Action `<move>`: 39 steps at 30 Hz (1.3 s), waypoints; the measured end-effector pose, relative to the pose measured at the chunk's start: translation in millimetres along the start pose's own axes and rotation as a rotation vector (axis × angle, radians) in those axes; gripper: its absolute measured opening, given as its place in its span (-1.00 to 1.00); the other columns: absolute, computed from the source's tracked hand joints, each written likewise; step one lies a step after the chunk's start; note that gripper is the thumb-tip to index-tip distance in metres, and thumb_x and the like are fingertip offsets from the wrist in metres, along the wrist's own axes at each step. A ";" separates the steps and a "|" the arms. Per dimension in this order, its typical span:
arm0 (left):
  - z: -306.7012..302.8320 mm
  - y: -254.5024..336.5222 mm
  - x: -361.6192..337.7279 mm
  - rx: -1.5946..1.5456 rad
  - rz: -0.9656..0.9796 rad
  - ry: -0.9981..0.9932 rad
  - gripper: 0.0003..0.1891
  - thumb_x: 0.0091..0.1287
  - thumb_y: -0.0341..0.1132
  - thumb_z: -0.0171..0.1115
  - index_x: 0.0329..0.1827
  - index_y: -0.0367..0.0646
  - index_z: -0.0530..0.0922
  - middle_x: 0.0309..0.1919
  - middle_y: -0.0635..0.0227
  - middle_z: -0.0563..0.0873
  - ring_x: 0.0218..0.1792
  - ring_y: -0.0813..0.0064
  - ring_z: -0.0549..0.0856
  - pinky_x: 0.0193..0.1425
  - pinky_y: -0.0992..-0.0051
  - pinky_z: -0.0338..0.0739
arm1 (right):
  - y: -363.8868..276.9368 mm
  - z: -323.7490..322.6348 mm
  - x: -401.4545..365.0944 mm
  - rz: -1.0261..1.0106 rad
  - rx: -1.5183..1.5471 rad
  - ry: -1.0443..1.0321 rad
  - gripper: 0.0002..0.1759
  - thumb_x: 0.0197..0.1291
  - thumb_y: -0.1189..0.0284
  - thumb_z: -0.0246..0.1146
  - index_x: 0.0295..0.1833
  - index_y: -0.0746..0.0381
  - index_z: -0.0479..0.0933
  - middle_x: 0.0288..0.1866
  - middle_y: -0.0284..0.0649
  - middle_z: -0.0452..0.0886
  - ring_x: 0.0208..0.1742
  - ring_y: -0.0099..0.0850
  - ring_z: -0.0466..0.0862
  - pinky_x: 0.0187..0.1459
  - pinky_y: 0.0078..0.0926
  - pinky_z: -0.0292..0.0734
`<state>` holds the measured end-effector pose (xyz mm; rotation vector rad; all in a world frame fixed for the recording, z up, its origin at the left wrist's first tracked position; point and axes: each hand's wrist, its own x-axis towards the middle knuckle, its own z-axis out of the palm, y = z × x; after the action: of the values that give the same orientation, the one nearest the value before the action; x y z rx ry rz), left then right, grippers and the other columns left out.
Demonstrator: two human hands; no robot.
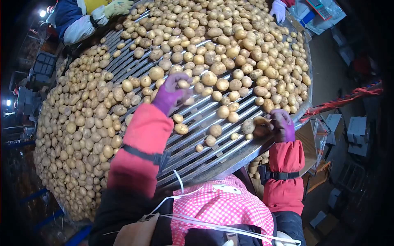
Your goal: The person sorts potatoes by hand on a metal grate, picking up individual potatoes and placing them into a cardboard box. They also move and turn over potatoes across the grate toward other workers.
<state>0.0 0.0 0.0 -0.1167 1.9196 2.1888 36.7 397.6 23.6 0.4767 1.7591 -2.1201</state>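
Note:
Potatoes [209, 78] lie in a wide heap over a metal slatted table [193, 137]. My left hand [174, 92], in a purple glove, is over the middle of the slats, its fingers curled round a small potato [183, 84]. At the table's right front edge is my right hand [282, 125], also purple-gloved, with its fingers bent together; what they hold is hidden. Just left of its fingertips are a dark brownish potato [261, 130] and a rounder one [248, 126].
Another person's gloved hand [119, 8] rests at the heap's top left, and another person's purple-gloved hand [279, 11] at the top right. A red twisted cord [344, 98] runs off the table's right edge. Boxes [358, 130] stand beyond it.

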 end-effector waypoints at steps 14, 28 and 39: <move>24.3 -7.7 79.2 1.737 0.216 0.061 -0.78 0.29 -0.15 0.23 -0.11 -0.02 0.69 -0.25 0.23 0.76 -0.25 0.21 0.74 -0.13 0.26 0.63 | 59.8 88.4 -17.2 -0.139 -1.705 -0.409 -0.69 0.41 0.26 -0.03 0.11 0.17 0.43 -0.17 -0.06 0.70 -0.18 -0.07 0.73 -0.23 -0.07 0.59; 17.9 -19.2 91.8 1.821 -0.010 -0.089 -0.74 0.26 -0.13 0.26 -0.05 0.03 0.69 -0.19 0.17 0.76 -0.20 0.16 0.74 -0.12 0.23 0.63 | 2.2 143.9 23.6 -0.167 -0.611 -0.247 -0.78 0.22 0.33 0.33 -0.06 0.16 0.64 -0.13 -0.31 0.70 -0.22 -0.45 0.66 -0.16 -0.46 0.60; -27.8 10.7 -11.1 -0.449 0.004 0.171 -0.63 0.28 -0.41 0.33 0.15 -0.08 0.51 -0.25 0.46 0.62 -0.39 0.69 0.57 -0.38 0.66 0.49 | -0.6 205.3 96.1 -0.463 -1.513 -0.392 -0.73 0.22 0.22 0.25 -0.13 0.17 0.65 -0.27 -0.20 0.75 -0.26 -0.23 0.74 -0.28 -0.21 0.60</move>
<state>6.0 -30.0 8.8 -0.3853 1.4652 2.6497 -56.2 191.0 15.5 -0.7323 2.6321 -0.4467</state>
